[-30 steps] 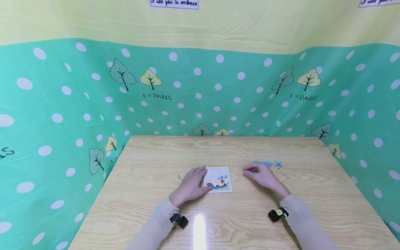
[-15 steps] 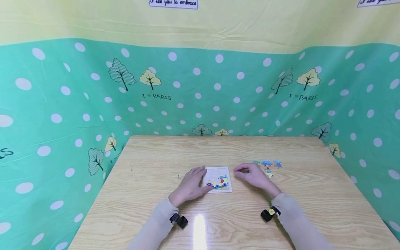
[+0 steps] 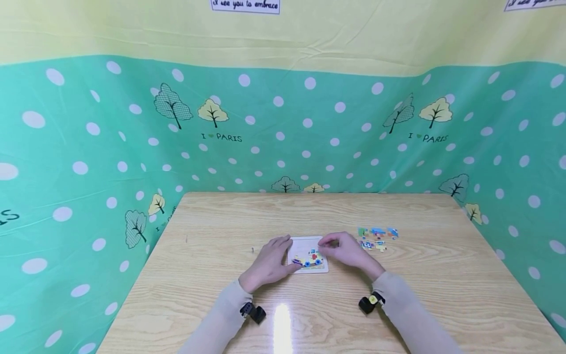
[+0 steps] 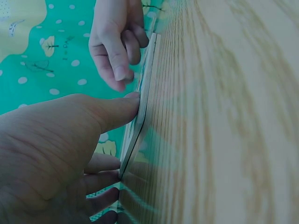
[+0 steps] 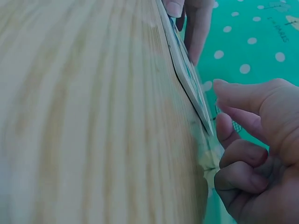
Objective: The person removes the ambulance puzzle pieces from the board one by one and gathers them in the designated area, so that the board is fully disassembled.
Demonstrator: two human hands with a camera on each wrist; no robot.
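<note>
A white-rimmed jigsaw puzzle board (image 3: 328, 268) lies flat on the table, its lower right part filled with a vehicle picture and its upper left part pale. My left hand (image 3: 270, 261) grips the board's left side; in the left wrist view the thumb (image 4: 122, 111) lies over the rim and the other fingers are at the edge. Over the board's right side, my right hand (image 3: 347, 250) has thumb and index finger nearly together in a pinch. The puzzle piece between them is mostly hidden by the fingers. In the right wrist view the other fingers (image 5: 240, 175) are curled.
Several loose puzzle pieces (image 3: 378, 231) lie to the right of the board, behind the right hand. A tiny dark speck (image 3: 252, 250) is left of the left hand. A dotted green cloth (image 3: 327, 128) hangs behind the wooden table (image 3: 221, 216).
My right hand has moved left from the loose pieces to above the board's right side, uncovering more pieces behind it. The left hand and the board have stayed in place.
</note>
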